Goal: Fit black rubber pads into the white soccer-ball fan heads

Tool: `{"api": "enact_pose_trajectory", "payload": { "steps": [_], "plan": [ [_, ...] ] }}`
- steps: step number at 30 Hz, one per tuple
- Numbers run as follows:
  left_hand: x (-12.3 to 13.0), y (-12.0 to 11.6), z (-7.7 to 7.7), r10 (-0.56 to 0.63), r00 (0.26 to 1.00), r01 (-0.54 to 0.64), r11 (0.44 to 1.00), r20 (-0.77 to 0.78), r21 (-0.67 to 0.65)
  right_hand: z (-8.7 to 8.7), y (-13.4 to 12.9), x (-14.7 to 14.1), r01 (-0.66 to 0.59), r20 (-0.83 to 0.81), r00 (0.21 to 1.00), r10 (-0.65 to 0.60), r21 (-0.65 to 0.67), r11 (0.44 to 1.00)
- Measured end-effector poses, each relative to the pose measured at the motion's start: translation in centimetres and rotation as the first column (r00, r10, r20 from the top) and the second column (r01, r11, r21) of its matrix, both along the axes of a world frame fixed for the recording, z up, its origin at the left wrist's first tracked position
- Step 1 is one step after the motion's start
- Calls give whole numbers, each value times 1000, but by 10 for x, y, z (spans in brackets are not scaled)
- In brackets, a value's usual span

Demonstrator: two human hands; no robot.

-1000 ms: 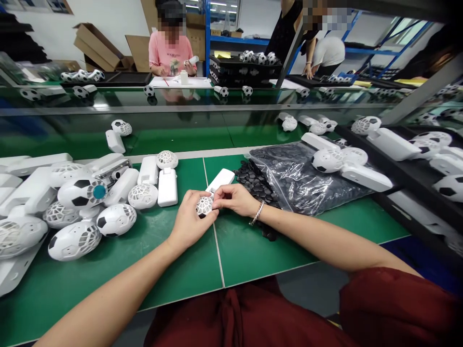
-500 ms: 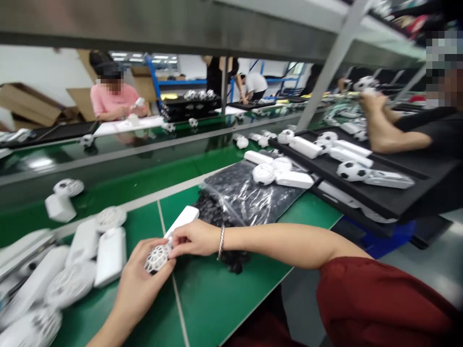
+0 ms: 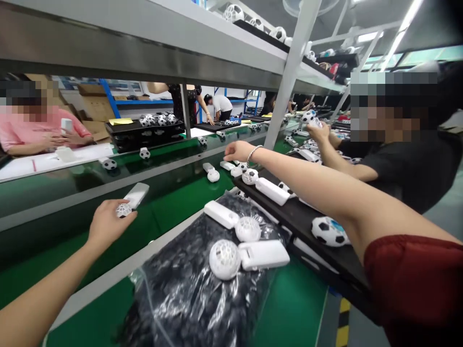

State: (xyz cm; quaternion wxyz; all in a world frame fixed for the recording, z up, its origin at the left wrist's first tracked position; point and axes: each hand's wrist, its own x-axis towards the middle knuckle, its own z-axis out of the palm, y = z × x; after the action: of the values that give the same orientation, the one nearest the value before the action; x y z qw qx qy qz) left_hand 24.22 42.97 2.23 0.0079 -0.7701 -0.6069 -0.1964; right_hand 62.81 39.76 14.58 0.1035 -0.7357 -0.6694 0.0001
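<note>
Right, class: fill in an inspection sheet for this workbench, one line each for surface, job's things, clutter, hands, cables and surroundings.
Surface: green bench mat beside a dark green conveyor belt.
Job's things: white fan held over the belt.
Clutter: clear bag of black parts with two white fans lying on it; black tray with more fans.
Hands: left hand grips the fan; right hand reaches out above the belt, holding nothing visible.
Cables: nothing seen.
Surroundings: metal shelf overhead; other people seated at the line.
</note>
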Motion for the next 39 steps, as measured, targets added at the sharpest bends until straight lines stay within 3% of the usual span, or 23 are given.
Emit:
{"api": "enact_pose_trajectory", "payload": {
  "steps": [5,10,13,18,22,25,28,31,35,39],
  "plan": [
    [43,65,-25,-5,998,2,999,-58,-47,-13,47,81,177,101,982,-161,-178,968],
    [101,86,-38,-64,988,52,995,-141,-82,-40,81,131,239,200,963,-182,-311,920],
    [159,93,-31,-232,956,218,971,-179,-97,-62,98,149,226,245,959,-139,-372,900],
    [275,119,-19,-497,856,456,856,-146,-242,-95,123,168,156,219,974,-50,-498,853],
    [352,138,-30,-565,821,512,792,-80,-333,-115,139,181,118,189,982,-9,-575,809],
    [385,144,-46,-559,828,505,776,-42,-377,-129,146,193,119,185,983,-5,-606,786],
    [396,146,-57,-536,844,499,793,-12,-349,-143,146,205,143,180,983,-45,-582,801],
    [385,147,-51,-525,851,508,812,20,-289,-153,143,211,201,180,976,-122,-527,826],
    [334,142,-17,-542,838,540,801,70,-258,-158,142,208,260,167,965,-203,-485,835],
    [249,104,27,-510,847,531,823,148,-201,-150,142,199,258,120,966,-229,-434,863]
  ]
}}
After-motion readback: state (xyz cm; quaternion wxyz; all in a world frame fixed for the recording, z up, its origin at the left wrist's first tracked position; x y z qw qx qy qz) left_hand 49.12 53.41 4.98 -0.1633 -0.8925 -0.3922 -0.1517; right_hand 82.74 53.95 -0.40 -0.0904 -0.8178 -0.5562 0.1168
